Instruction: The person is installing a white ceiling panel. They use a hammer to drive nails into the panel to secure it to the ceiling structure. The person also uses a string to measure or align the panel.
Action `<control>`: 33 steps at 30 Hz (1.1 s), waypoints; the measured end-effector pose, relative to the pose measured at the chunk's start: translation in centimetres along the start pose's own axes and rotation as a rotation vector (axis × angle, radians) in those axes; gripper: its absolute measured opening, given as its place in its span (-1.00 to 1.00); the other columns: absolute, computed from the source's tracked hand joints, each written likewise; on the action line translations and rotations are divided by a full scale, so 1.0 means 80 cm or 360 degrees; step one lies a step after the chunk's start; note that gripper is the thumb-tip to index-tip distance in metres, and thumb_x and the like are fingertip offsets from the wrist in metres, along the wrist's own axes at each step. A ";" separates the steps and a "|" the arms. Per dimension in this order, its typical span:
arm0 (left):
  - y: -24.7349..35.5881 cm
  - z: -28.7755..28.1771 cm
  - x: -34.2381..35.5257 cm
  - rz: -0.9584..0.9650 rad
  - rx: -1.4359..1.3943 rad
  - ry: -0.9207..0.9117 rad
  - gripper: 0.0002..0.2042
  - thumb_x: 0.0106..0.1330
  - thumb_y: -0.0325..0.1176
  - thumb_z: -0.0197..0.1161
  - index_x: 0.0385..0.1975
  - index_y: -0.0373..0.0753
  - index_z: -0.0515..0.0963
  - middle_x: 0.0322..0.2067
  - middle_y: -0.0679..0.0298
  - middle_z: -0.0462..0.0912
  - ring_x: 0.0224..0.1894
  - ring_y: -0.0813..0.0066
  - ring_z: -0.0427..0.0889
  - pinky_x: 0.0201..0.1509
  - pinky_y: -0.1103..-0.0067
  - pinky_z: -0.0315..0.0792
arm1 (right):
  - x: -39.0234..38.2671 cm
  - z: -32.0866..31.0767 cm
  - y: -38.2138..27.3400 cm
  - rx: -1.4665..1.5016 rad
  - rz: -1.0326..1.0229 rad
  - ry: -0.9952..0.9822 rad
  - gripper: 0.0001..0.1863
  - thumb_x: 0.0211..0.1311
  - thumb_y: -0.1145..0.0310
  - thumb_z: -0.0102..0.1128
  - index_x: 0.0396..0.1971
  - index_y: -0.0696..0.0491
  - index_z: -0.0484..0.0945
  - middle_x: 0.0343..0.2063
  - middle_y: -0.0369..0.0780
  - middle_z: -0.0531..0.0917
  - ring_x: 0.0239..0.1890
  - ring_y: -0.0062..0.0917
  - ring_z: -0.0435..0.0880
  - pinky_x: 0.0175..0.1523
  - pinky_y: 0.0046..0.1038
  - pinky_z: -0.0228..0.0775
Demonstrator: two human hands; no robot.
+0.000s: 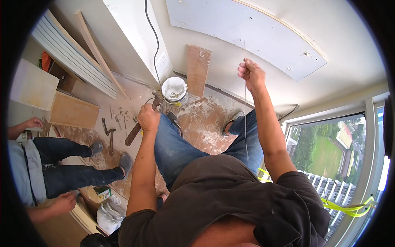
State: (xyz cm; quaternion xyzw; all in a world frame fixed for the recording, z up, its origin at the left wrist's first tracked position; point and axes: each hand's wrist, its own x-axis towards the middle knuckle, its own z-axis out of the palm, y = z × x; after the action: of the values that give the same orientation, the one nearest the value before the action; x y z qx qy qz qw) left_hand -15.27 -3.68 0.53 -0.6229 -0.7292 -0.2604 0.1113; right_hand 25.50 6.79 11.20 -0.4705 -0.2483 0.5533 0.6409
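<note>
My left hand (148,118) is closed round a hammer (134,135). The dark wooden handle sticks out below the fist and the metal head shows above it. Raised in front of the wall, my right hand (252,74) pinches a thin pale string (246,117) between fingertips. One length of it hangs down past my right thigh, and a short piece rises above the fingers. Beyond that hand, a long pale panel (247,31) with a curved edge and several screw or nail spots is set against the wall.
A white bucket (174,89) stands near the wall beside a leaning wooden board (198,70). Several tools, including a claw hammer (111,140), lie on the dusty floor. Another person (70,164) is at the left. A window (329,152) with yellow cord (347,209) is at the right.
</note>
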 end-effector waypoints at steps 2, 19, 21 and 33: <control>0.001 0.000 0.000 -0.0011 0.0000 -0.0017 -0.89 0.09 -0.38 0.32 -0.50 -0.20 0.51 -0.45 0.07 0.62 -0.43 -0.02 0.65 -0.34 0.16 0.51 | 0.023 -0.011 -0.016 -0.0103 -0.0029 0.0090 -0.78 0.44 0.39 0.07 -0.05 0.18 0.52 -0.39 -0.22 0.61 -0.58 -0.64 0.47 -0.55 -0.59 0.25; 0.000 -0.001 0.001 -0.0011 -0.0001 -0.0038 -0.87 0.09 -0.36 0.33 -0.50 -0.20 0.50 -0.46 0.08 0.62 -0.43 -0.04 0.65 -0.34 0.14 0.50 | 0.017 -0.023 0.005 -0.0353 -0.0518 0.0287 -0.64 0.33 0.41 -0.01 0.00 0.33 0.51 -0.70 -0.29 0.44 -0.79 -0.66 0.32 -0.70 -0.58 0.16; -0.001 -0.001 0.002 -0.0009 0.0001 -0.0048 -0.87 0.09 -0.36 0.33 -0.50 -0.20 0.50 -0.46 0.08 0.62 -0.43 -0.04 0.65 -0.34 0.14 0.51 | 0.022 -0.021 0.004 -0.0334 -0.0526 0.0285 -0.61 0.34 0.40 0.00 0.05 0.35 0.49 -0.71 -0.30 0.43 -0.79 -0.67 0.31 -0.70 -0.60 0.15; 0.001 -0.007 0.002 -0.0020 -0.0013 -0.0032 -0.87 0.08 -0.37 0.33 -0.50 -0.20 0.51 -0.45 0.08 0.63 -0.42 -0.03 0.65 -0.33 0.16 0.52 | 0.027 -0.009 0.012 -0.0477 -0.0393 0.0422 -0.58 0.37 0.42 0.00 0.15 0.30 0.46 -0.71 -0.33 0.39 -0.79 -0.69 0.24 -0.71 -0.58 0.11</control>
State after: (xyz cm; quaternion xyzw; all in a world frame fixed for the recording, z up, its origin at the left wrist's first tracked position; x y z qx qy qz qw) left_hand -15.30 -3.79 1.10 -0.6213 -0.7333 -0.2577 0.0997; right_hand 26.21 8.50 9.60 -0.5950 -0.2972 0.3609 0.6537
